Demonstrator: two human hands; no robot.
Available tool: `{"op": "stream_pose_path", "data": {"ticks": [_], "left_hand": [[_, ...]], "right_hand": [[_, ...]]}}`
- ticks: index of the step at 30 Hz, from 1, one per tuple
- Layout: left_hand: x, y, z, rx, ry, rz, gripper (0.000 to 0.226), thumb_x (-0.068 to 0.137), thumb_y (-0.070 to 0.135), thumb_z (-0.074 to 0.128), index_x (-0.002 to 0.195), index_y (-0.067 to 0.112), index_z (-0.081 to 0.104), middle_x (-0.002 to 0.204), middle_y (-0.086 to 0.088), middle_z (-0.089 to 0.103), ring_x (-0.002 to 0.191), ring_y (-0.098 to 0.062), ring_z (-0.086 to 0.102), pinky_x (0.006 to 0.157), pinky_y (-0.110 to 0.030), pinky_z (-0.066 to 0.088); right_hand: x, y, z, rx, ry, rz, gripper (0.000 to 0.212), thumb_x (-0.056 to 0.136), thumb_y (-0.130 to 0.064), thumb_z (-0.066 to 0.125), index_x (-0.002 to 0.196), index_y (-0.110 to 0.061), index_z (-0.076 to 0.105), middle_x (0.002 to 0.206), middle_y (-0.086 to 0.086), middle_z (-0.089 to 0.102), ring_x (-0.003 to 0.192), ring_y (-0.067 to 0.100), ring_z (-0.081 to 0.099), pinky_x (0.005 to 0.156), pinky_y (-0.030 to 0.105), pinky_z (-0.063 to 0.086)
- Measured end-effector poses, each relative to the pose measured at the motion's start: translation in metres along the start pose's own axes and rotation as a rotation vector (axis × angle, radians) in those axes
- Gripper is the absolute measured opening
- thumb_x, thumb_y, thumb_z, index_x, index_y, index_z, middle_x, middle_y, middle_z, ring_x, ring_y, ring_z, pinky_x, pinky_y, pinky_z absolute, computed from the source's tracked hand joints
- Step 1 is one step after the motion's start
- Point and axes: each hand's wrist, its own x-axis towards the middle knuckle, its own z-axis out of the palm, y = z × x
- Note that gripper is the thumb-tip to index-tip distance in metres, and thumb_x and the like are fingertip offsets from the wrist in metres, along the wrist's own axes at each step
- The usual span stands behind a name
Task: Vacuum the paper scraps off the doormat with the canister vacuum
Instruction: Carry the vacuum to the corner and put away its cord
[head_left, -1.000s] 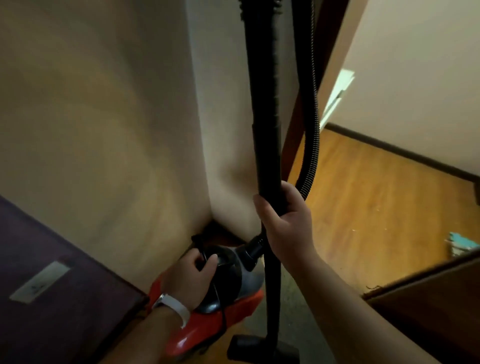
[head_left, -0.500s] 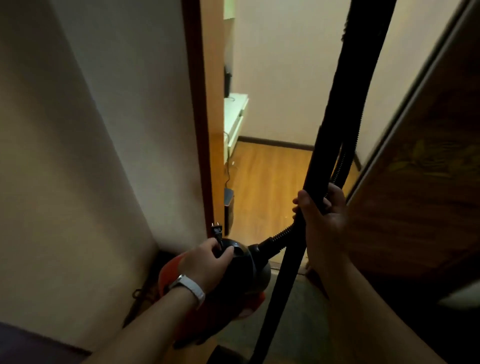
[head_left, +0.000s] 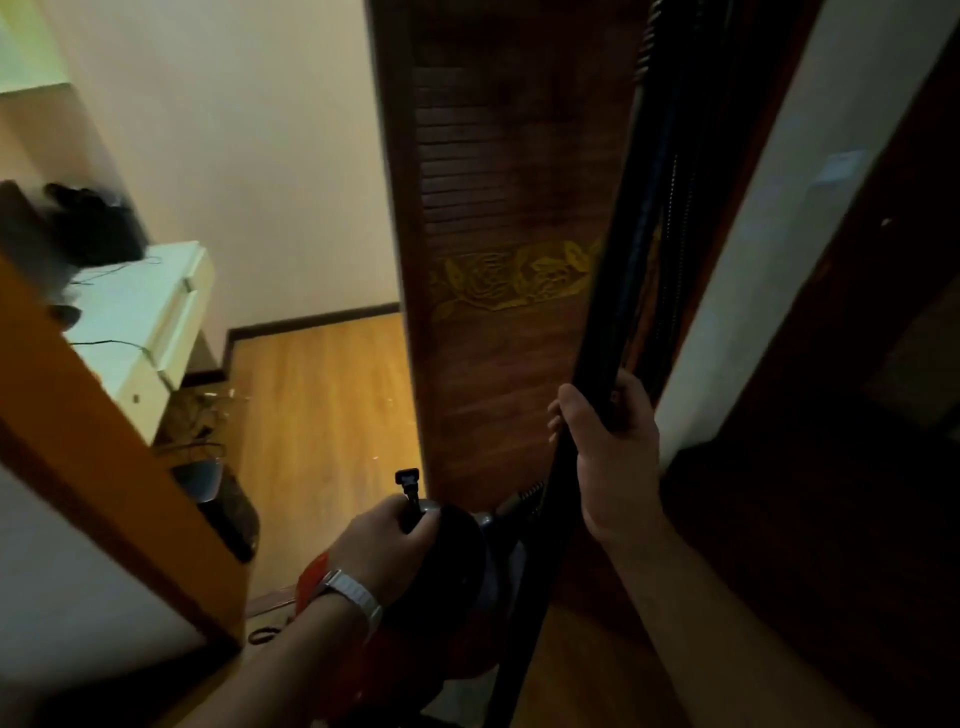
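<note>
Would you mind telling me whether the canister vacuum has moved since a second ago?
Yes. The canister vacuum, gripped by the left hand, has left the wall corner and is now in front of the lower part of the brown louvred door.

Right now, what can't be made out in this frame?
Doormat: outside the head view.
Wand floor end: cut off by the bottom edge, below the right hand.
Canister vacuum: dark, largely covered by the left hand and forearm.
Pale specks on the wood floor: too small to call paper scraps.
Dark items on the white cabinet: blurred.
</note>
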Motion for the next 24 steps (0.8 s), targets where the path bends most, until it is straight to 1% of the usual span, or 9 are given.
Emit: {"op": "stream_pose_path", "data": {"ticks": [2,6,9,11,13,15,18,22,24], "left_hand": [[0.009,0.051,0.028,-0.019,-0.026,0.038,0.031,0.084,0.061,0.052,0.076,0.030,0.055,0.068,0.008,0.062,0.061,-0.014,0.060,0.052,-0.028,0.046],[0.025,0.151,0.079,-0.095,-0.093,0.122,0.027,0.084,0.057,0.055,0.072,0.033,0.053,0.065,0.010,0.062,0.059,-0.011,0.061,0.048,-0.023,0.039],[0.041,0.221,0.116,-0.109,-0.171,0.203,0.030,0.081,0.059,0.053,0.071,0.031,0.055,0.067,0.009,0.065,0.061,-0.011,0.064,0.052,-0.026,0.050],[0.052,0.265,0.140,-0.119,-0.219,0.257,0.031,0.079,0.060,0.052,0.075,0.030,0.058,0.069,0.009,0.066,0.064,-0.012,0.065,0.058,-0.029,0.055],[0.064,0.305,0.164,-0.109,-0.245,0.326,0.034,0.080,0.059,0.053,0.076,0.026,0.060,0.069,0.007,0.066,0.065,-0.014,0.064,0.060,-0.031,0.055],[0.080,0.342,0.192,-0.110,-0.289,0.392,0.034,0.083,0.056,0.055,0.075,0.023,0.061,0.067,0.006,0.065,0.064,-0.013,0.062,0.057,-0.028,0.049],[0.104,0.393,0.242,-0.150,-0.383,0.450,0.038,0.080,0.058,0.055,0.069,0.022,0.059,0.063,0.007,0.063,0.063,-0.013,0.062,0.056,-0.027,0.048],[0.146,0.453,0.306,-0.212,-0.578,0.525,0.038,0.078,0.059,0.054,0.065,0.024,0.053,0.062,0.008,0.059,0.065,-0.018,0.062,0.053,-0.027,0.041],[0.170,0.486,0.333,-0.272,-0.633,0.564,0.034,0.079,0.057,0.057,0.069,0.024,0.058,0.066,0.008,0.063,0.065,-0.013,0.063,0.055,-0.030,0.049]], "right_hand": [[0.021,-0.018,-0.050,-0.055,0.056,-0.014,0.023,0.089,-0.011,0.070,0.109,-0.013,0.060,0.077,0.003,0.064,0.070,0.017,0.061,0.065,0.028,0.053],[0.050,-0.057,-0.142,-0.101,0.157,-0.043,0.019,0.091,-0.009,0.069,0.104,-0.020,0.063,0.079,0.003,0.063,0.073,0.016,0.060,0.069,0.029,0.052],[0.067,-0.081,-0.205,-0.190,0.263,-0.069,0.019,0.088,-0.021,0.073,0.104,-0.029,0.066,0.093,0.004,0.069,0.087,0.018,0.067,0.080,0.032,0.056],[0.079,-0.094,-0.239,-0.256,0.347,-0.079,0.029,0.080,-0.035,0.076,0.107,-0.032,0.066,0.099,0.006,0.070,0.093,0.020,0.068,0.083,0.037,0.057],[0.093,-0.103,-0.271,-0.296,0.436,-0.088,0.035,0.079,-0.035,0.074,0.112,-0.032,0.062,0.099,0.002,0.069,0.091,0.017,0.069,0.081,0.033,0.056],[0.108,-0.109,-0.300,-0.351,0.496,-0.105,0.035,0.081,-0.034,0.072,0.115,-0.032,0.060,0.100,0.003,0.069,0.091,0.017,0.068,0.080,0.029,0.055],[0.133,-0.113,-0.345,-0.428,0.585,-0.125,0.039,0.077,-0.040,0.070,0.114,-0.033,0.060,0.099,0.006,0.068,0.089,0.018,0.067,0.077,0.028,0.056],[0.174,-0.110,-0.398,-0.482,0.728,-0.165,0.027,0.087,-0.023,0.071,0.111,-0.030,0.060,0.089,0.005,0.066,0.079,0.021,0.062,0.073,0.035,0.053],[0.201,-0.110,-0.420,-0.495,0.779,-0.195,0.025,0.091,-0.016,0.068,0.112,-0.025,0.060,0.085,0.004,0.063,0.075,0.022,0.058,0.070,0.036,0.051]]}}
